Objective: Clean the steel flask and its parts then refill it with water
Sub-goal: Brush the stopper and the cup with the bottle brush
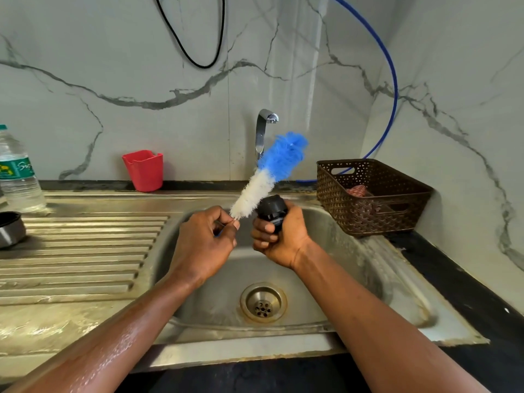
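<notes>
Your left grip [208, 236] pinches the thin handle of the bottle brush [272, 168] just below its white bristles. Your right grip [279, 236] is curled round the black flask stopper [271, 208]. Both are above the sink [354, 268], brush and stopper just beside each other. Your left forearm is wet, so your fingers probably are too: the stopper could slip and drop toward the drain [263, 303], and the pinched handle could twist loose once the bristles press in. A steel piece [10, 229] sits far left on the drainboard, cut off by the frame; you cannot tell whether it is the flask body.
</notes>
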